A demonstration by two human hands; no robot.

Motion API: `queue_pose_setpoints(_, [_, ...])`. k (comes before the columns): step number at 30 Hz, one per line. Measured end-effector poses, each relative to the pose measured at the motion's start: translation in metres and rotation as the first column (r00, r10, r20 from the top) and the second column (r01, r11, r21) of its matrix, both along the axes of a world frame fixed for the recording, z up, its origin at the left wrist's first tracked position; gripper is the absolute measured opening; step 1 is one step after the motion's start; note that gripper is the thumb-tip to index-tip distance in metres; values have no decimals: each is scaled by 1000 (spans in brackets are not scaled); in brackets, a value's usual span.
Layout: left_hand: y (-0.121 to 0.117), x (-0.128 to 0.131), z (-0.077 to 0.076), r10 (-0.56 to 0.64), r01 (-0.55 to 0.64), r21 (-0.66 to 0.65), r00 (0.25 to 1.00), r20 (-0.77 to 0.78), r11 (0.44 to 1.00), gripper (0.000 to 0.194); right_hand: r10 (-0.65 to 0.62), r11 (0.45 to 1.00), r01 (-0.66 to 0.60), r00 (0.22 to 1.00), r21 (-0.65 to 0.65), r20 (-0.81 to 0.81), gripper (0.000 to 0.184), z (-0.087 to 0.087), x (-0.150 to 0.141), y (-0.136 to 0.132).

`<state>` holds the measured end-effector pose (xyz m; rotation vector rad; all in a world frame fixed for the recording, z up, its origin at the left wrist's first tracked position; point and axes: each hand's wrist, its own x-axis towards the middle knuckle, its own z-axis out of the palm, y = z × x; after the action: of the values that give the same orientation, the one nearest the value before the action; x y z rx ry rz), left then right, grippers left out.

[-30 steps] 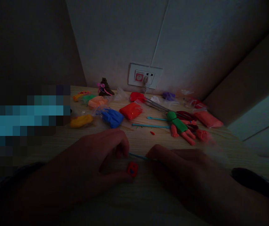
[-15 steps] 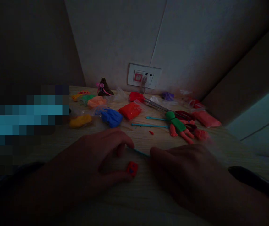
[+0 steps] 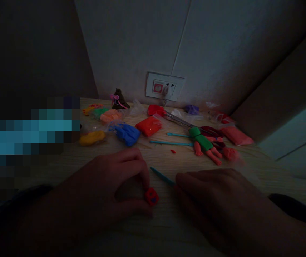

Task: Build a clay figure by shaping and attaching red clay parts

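A small red clay block point(image 3: 152, 196) with dark blue marks on its face lies on the wooden table between my hands. My left hand point(image 3: 126, 178) is bent round its left side, the index fingertip at its upper edge and the thumb at its lower edge. In a pinch, my right hand point(image 3: 209, 200) holds a teal modelling tool point(image 3: 162, 175), whose thin pointed end angles up and left above the block. The tool's other end is hidden in the hand.
Behind my hands lie bags of blue clay point(image 3: 127, 134), red clay point(image 3: 149, 126) and yellow clay point(image 3: 92, 137). Two teal sticks point(image 3: 169, 143), scissors point(image 3: 179, 119) and a green-and-pink clay figure point(image 3: 203, 142) lie to the right. A brown clay figure point(image 3: 119, 100) stands by the wall.
My left index finger has left the tool's tip and curled down to the red block, which has turned slightly. The tool has turned, showing a wider side, and shifted a little right with my right hand.
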<state>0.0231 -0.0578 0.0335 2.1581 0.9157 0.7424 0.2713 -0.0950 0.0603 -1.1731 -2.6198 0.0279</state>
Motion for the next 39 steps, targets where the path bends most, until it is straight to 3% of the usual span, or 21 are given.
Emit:
queue_pose_setpoints(5, [3, 4, 9, 38, -47, -114, 996, -85, 992, 13, 82, 996, -83, 996, -12, -43, 25, -2, 1, -6])
queue_pose_setpoints(9, [1, 8, 14, 69, -84, -133, 991, -116, 988, 24, 106, 993, -104, 994, 54, -31, 24, -3, 1, -10])
queue_pose_setpoints(18, [4, 10, 17, 82, -95, -117, 990, -115, 989, 25, 127, 968, -130, 992, 215, 30, 26, -6, -3, -6])
queue_pose_setpoints(21, [3, 5, 11, 76, -80, -43, 993, -93, 996, 15, 101, 977, -106, 994, 184, 35, 24, -8, -1, 0])
queue_pose_setpoints(25, [-2, -4, 1, -13, 27, 161, 996, -87, 987, 6, -8, 985, 6, 1000, 175, 11, 27, -10, 6, 7])
queue_pose_setpoints(29, [-6, -5, -1, -41, 87, 338, 989, -143, 937, 15, 4, 995, -7, 999, 97, 34, 27, -7, 8, 9])
queue_pose_setpoints(31, [-7, -2, 0, 6, 46, 336, 989, -151, 941, 18, 9, 997, -11, 999, 77, 33, 28, -4, 7, 9])
queue_pose_setpoints(35, [-10, 0, 1, 138, -117, 141, 979, -149, 983, 27, 7, 998, -10, 999, 59, 40, 28, -3, 6, 8])
queue_pose_setpoints(36, [-10, -1, 1, 134, -110, 157, 980, -145, 981, 28, 8, 998, -11, 999, 58, 39, 28, -4, 7, 8])
queue_pose_setpoints(39, [-12, -5, 0, 35, 24, 365, 987, -156, 931, 16, 2, 998, -4, 999, 67, 32, 28, -5, 9, 8])
